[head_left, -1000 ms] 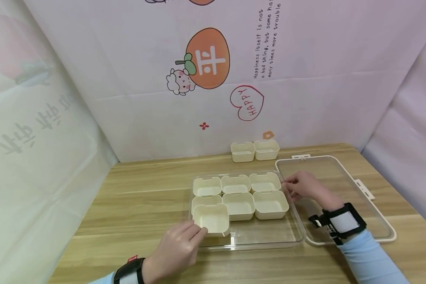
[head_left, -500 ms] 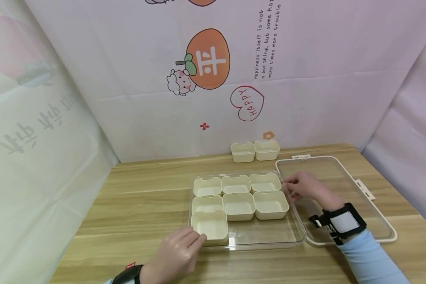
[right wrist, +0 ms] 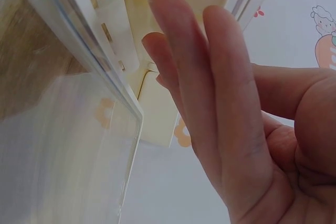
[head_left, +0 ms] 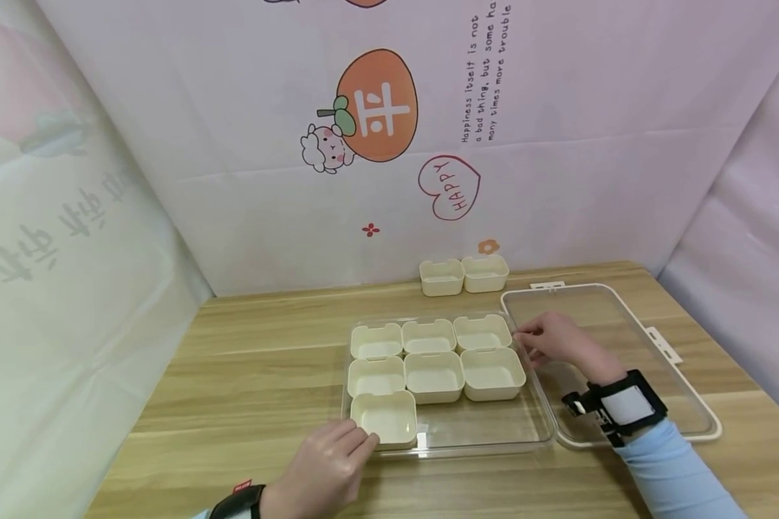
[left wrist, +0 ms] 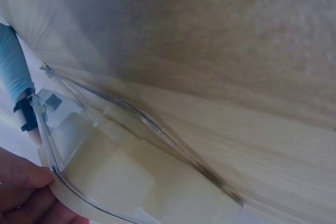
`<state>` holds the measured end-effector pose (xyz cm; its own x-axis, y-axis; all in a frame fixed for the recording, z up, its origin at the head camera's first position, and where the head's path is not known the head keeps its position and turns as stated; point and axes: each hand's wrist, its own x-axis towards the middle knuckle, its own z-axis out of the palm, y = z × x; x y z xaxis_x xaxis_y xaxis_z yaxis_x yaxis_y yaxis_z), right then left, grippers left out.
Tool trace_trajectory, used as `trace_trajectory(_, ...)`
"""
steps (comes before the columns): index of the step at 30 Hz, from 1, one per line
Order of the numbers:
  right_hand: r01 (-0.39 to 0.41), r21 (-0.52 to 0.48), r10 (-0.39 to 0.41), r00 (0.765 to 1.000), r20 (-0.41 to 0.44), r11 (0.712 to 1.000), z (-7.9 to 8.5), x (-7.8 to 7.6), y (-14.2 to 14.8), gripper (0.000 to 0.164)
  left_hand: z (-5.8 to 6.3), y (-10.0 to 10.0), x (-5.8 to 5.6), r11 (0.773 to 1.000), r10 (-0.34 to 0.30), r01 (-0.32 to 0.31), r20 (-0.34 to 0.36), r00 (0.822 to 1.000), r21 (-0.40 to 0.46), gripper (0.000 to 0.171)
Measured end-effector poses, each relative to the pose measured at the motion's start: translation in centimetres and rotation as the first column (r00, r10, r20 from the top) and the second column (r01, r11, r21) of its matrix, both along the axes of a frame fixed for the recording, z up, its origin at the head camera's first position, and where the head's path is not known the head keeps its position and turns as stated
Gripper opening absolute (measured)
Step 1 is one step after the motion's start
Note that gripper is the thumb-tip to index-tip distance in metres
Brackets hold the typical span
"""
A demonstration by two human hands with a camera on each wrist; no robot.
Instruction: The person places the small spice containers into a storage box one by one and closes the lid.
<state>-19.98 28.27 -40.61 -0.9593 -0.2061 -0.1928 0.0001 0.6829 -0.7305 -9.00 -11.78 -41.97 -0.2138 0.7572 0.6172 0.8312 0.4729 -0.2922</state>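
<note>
Thumb and fingertips of my left hand (head_left: 321, 465) pinch the front rim of a small cream plastic box (head_left: 386, 414) at the front left corner of a clear tray (head_left: 487, 441). Seen through the tray's wall in the left wrist view, this box (left wrist: 113, 166) sits low, inside the tray. Two rows of similar cream boxes (head_left: 433, 378) fill the tray's back and middle. My right hand (head_left: 558, 342) is at the tray's right side, fingertips right by its wall. In the right wrist view the fingers (right wrist: 233, 87) are nearly straight and hold nothing.
A clear lid with a white rim (head_left: 649, 324) and clips lies right of the tray, under the right forearm. Two more cream boxes (head_left: 443, 285) stand against the printed cloth (head_left: 266, 216) at the table's back edge. Bare wood table (head_left: 253, 360) extends to the left.
My left hand has lowered the cream box from over the tray's front left, down and forward, into the front left corner. The right hand has stayed at the tray's right side.
</note>
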Motion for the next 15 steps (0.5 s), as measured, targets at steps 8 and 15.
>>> trace_trajectory(8,0.001,0.002,-0.001,1.0,0.002,1.0,0.2,0.12,-0.15,0.034,-0.15,0.12,-0.06,1.0,0.019,-0.018,0.048,0.999,-0.013,0.042)
trace_trajectory(15,0.006,-0.015,-0.006,1.0,0.0,1.0,0.15,0.2,-0.21,0.033,-0.08,0.33,0.04,0.999,0.04,-0.042,0.107,0.993,0.01,0.042)
